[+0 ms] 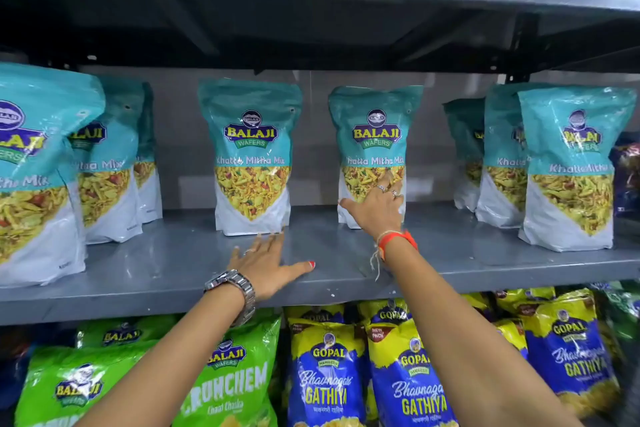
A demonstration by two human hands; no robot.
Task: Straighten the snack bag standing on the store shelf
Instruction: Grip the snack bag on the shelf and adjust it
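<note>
Grey metal shelving fills the view, the middle shelf [173, 270] carrying teal stand-up pouches in loose rows. Target: the snack bag [375, 135] directly ahead of the right hand [375, 210], long axis vertical, standing close to upright with its top leaning slightly toward the right. Right hand is spread flat against the lower front of that pouch, fingers fanned over the printed snack window, thumb out toward the left at the bag's bottom corner; it presses rather than grips (no fold of film visibly pinched, so I cannot say it has hold). Left hand [268, 262] lies palm-down and open on the bare shelf, holding nothing, fingertips just short of the base of a second teal bag [251, 156], which sits left of the target and apart from it. Right hand is therefore the contact hand; left is near but idle. Judgement: squaring the pouch calls for a small twist about its vertical axis, with the base kept planted. Contents: clear-window print suggests a yellow fried mix inside; bags appear sealed. Lower shelf beneath both forearms holds green packs [228, 374] and blue-yellow packs [325, 374].
</note>
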